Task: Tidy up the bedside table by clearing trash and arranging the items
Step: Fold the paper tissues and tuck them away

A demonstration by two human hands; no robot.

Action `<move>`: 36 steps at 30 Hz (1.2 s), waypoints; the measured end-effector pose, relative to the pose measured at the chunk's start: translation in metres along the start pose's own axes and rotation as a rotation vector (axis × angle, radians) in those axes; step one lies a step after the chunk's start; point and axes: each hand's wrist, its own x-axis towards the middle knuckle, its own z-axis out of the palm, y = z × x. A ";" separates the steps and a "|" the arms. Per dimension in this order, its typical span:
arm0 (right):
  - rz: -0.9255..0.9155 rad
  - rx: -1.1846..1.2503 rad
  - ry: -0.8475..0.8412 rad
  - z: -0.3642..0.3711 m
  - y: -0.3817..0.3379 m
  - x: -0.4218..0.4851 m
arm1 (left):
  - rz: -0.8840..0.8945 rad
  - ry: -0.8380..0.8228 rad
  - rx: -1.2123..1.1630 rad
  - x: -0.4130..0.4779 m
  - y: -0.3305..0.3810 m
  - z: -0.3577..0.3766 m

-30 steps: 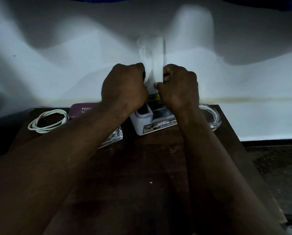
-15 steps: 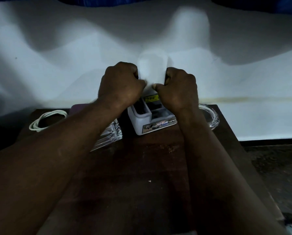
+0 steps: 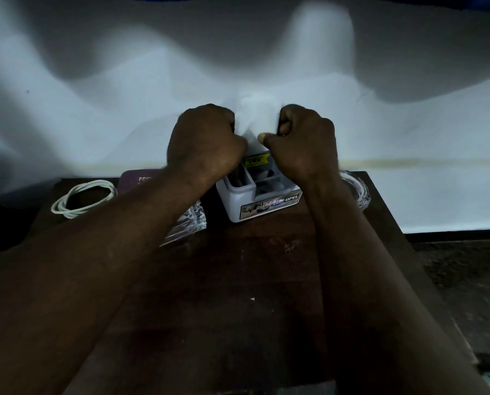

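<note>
The white paper (image 3: pixel 259 109) is blurred; the purple book (image 3: pixel 135 180) half hidden.

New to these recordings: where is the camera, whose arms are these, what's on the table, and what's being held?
There is no machine: a person wears one camera on the head, looking forward and down, so both bare arms reach in from below. The left hand and right hand both grip a crumpled white piece of paper between them, above a white plastic compartment box with an OPEL sticker. On the dark wooden table also lie a coiled white cable, a partly hidden purple flat item, a clear glass dish at the right and another clear object under the left arm.
</note>
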 end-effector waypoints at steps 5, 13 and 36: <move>-0.060 0.007 0.050 -0.003 0.001 0.002 | -0.049 -0.046 -0.023 -0.001 -0.003 -0.003; -0.035 0.032 -0.027 -0.004 0.007 0.000 | -0.060 -0.023 -0.063 -0.013 0.000 -0.009; -0.039 -0.067 -0.330 -0.058 0.016 -0.033 | 0.169 -0.029 0.176 -0.071 0.005 -0.023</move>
